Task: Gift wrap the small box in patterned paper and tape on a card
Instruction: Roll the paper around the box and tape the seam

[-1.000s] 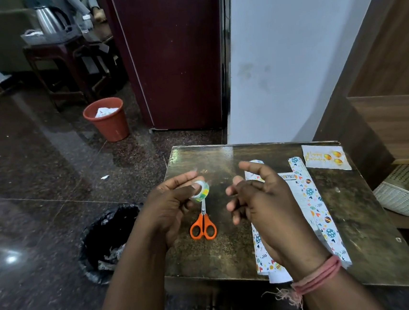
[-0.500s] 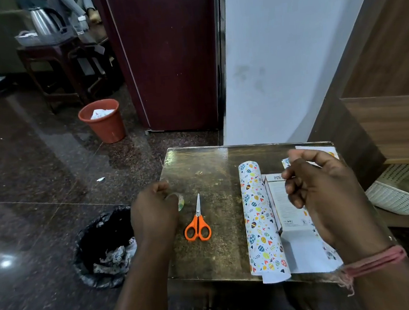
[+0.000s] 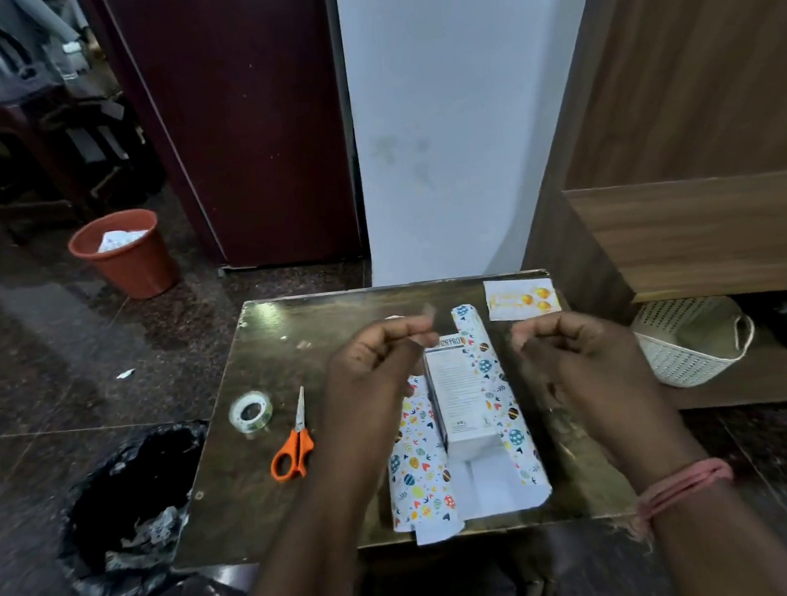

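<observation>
A small white box (image 3: 459, 399) lies lengthwise on the patterned paper (image 3: 421, 477), whose long edges curl up on both sides of it. My left hand (image 3: 374, 371) hovers over the paper's left side and pinches a short piece of clear tape (image 3: 428, 314) at its fingertips. My right hand (image 3: 580, 356) hangs to the right of the box with curled fingers, and I see nothing in it. The greeting card (image 3: 521, 299) lies at the table's far right corner. The tape roll (image 3: 250, 411) lies at the table's left.
Orange-handled scissors (image 3: 294, 444) lie next to the tape roll on the dark table (image 3: 316, 315). A black bin bag (image 3: 128, 506) stands on the floor at the left, an orange bucket (image 3: 125, 254) farther back. A white basket (image 3: 689, 346) sits on the low shelf at the right.
My left hand has let go of the tape roll, which now lies left of the scissors, and has moved right over the paper with a tape piece. My right hand has lowered slightly.
</observation>
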